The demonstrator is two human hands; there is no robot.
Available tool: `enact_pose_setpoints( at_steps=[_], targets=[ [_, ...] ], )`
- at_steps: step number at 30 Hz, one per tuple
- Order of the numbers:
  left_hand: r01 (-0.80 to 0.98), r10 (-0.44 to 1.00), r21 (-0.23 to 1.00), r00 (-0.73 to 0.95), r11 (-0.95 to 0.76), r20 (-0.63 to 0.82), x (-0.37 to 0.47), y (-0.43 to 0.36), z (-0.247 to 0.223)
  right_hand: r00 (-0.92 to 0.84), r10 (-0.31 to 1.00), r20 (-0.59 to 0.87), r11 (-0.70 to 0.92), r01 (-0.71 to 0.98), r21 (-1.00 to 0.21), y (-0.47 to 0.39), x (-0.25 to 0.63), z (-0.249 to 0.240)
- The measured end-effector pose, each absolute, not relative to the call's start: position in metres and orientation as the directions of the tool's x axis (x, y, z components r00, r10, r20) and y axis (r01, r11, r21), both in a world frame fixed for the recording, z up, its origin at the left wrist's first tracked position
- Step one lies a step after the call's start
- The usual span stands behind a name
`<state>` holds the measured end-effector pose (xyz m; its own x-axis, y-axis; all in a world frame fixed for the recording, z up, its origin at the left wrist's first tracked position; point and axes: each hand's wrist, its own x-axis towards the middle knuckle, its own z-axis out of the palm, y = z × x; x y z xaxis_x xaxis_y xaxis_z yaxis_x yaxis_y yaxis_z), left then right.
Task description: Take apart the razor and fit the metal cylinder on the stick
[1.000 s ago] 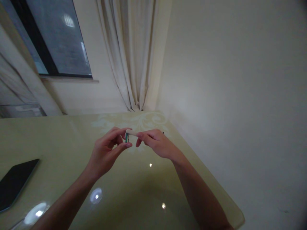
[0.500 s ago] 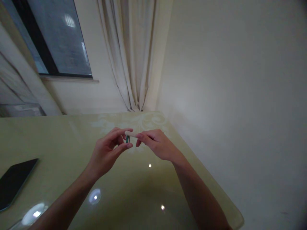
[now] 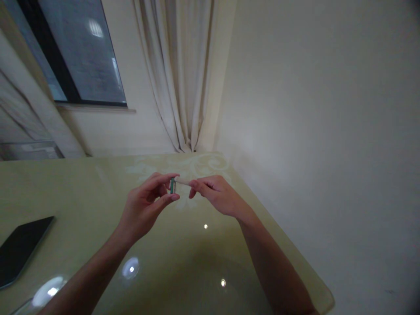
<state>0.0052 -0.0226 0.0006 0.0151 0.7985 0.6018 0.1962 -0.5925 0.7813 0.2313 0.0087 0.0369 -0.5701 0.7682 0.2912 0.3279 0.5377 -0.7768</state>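
Between the thumb and index finger of my left hand is a small, thin green piece with a pale and dark edge, held upright by its two ends; it looks like a little circuit board, though it is too small to be sure. My right hand pinches a slim pale stick from the right. The stick's left tip is at the upper end of the green piece, near my left index fingertip; whether they touch I cannot tell. Both hands are raised over the table.
The glossy pale green table reflects several lights. A dark flat tablet-like slab lies at its left. Along the right runs a bare wall. Beyond the far edge hang a curtain and, further left, a window.
The stick has shifted slightly up and right, and its tip no longer lies across the top of the green piece, more of which now shows. Both hands keep their grip.
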Motion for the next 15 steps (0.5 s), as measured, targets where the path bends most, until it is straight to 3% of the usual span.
enact_pose_setpoints(
  at_steps=[15],
  targets=[
    [0.249,0.765,0.735,0.041,-0.631,0.643,0.0037,-0.0230,0.0006,-0.674,0.698,0.243,0.530,0.258,-0.808,0.0055,0.2329,0.0393]
  ],
)
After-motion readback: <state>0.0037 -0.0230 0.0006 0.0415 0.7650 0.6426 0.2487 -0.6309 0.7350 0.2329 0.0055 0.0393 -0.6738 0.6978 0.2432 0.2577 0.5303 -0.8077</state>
